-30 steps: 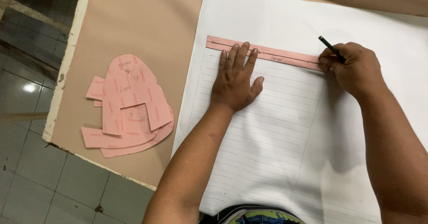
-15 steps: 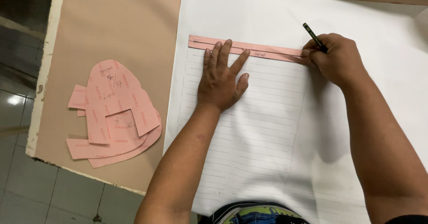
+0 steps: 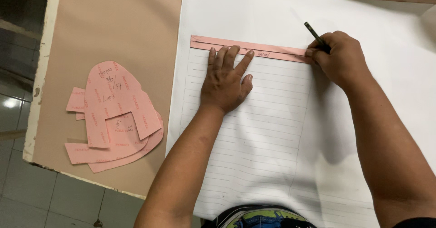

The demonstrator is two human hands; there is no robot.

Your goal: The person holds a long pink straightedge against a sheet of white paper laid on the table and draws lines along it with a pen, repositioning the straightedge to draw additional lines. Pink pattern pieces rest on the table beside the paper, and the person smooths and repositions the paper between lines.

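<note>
left hand (image 3: 225,80) flat, open grip, pinning pink strip (image 3: 250,48) | right hand (image 3: 340,58) grip closed on pen (image 3: 314,32) at strip's end

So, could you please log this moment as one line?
left hand: flat, pinning pink strip | right hand: pencil at strip's right end | white sheet: ruled lines | pink pattern pieces: left, untouched

Pink strip (image 3: 254,49) flat on white ruled sheet (image 3: 254,132); dark pencil (image 3: 314,31) tilted.

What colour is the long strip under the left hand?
Pink, a long strip lying on the white sheet, seen from the head view.
</note>
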